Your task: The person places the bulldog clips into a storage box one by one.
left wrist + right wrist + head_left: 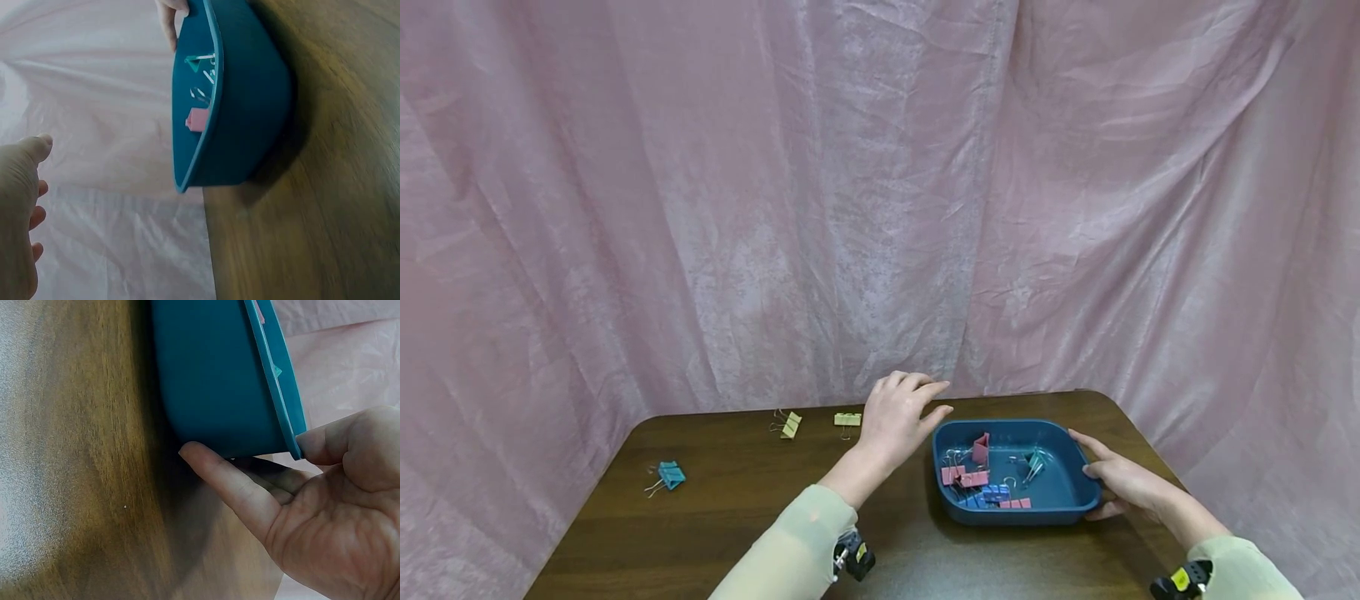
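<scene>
Binder clips lie scattered at my left: a teal clip (670,475) near the table (737,517) edge, then two yellow clips (791,424) farther back. My left hand (897,423) hovers beside them, fingers relaxed and loosely spread, gripping nothing. Next sits the blue tray (1060,498) holding pink, blue and teal clips. My right hand (1123,479) touches its right rim, thumb under the lip.
</scene>
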### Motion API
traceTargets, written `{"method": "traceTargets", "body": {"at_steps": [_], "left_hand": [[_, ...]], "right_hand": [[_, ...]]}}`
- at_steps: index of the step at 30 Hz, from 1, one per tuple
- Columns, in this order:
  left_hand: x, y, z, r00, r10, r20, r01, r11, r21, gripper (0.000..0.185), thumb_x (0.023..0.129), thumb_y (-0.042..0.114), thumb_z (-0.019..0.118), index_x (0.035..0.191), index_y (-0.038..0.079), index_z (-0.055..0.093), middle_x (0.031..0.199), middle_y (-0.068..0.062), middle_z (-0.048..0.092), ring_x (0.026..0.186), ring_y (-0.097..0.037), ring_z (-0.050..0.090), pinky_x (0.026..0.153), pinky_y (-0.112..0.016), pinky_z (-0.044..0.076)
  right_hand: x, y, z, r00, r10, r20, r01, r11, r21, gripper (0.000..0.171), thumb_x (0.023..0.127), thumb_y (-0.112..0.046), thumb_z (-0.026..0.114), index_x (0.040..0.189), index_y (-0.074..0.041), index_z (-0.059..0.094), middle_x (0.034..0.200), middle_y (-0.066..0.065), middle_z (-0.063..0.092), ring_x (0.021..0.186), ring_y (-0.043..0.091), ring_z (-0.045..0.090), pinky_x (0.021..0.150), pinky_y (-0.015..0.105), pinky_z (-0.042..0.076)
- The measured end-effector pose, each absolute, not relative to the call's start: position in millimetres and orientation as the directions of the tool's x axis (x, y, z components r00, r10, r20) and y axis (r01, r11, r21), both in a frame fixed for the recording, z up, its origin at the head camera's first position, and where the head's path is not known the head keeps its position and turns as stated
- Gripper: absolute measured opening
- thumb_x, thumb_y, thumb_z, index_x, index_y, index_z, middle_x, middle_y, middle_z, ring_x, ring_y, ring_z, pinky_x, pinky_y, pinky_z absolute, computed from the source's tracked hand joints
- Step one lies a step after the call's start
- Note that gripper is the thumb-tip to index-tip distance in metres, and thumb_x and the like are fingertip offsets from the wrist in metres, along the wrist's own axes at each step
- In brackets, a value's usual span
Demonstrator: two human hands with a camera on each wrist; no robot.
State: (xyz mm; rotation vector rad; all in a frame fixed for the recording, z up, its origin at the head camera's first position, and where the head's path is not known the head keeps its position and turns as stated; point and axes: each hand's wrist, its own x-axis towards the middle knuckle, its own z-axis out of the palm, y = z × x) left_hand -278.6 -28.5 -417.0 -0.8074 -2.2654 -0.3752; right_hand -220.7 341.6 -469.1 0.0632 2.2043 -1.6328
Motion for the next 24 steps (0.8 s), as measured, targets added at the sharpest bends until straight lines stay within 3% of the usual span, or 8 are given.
{"method": "traceTargets", "body": {"at_steps": [11,18,24], "left_hand": [[-283.8,-54.8,-421.5,-0.580,0.408,0.705,0.611,0.790,0.046,0.035,0.093,0.045,0.075,0.125,0.029,0.075,0.115,0.006,0.071,0.106,-0.021,0.062,0.091,-0.042,0.051],[-288.1,-68.4,-422.9,-0.557,0.387,0.735,0.613,0.789,0.050,0.036,0.090,0.039,0.080,0.123,0.025,0.076,0.113,0.004,0.071,0.103,-0.023,0.063,0.088,-0.044,0.052],[-292.7,-85.3,-423.0,-0.589,0.360,0.724,0.565,0.823,0.051,0.037,0.090,0.040,0.079,0.124,0.026,0.076,0.115,0.003,0.071,0.104,-0.023,0.062,0.089,-0.044,0.051]], "right_hand": [[-220.7,340.9,-469.7,-0.924,-0.193,-0.331,0.259,0.321,-0.911,0.069,0.104,-0.001,0.030,0.164,-0.012,-0.001,0.157,0.041,-0.008,0.132,0.073,0.023,0.078,0.063,0.057],[-221.7,342.9,-471.9,-0.921,-0.199,-0.334,0.261,0.319,-0.911,0.070,0.104,-0.001,0.032,0.164,-0.012,-0.001,0.158,0.040,-0.009,0.133,0.073,0.021,0.079,0.062,0.057],[-221.7,342.8,-471.4,-0.921,-0.203,-0.332,0.258,0.321,-0.911,0.070,0.104,-0.001,0.032,0.164,-0.012,-0.001,0.158,0.040,-0.009,0.133,0.073,0.021,0.079,0.063,0.057]]}}
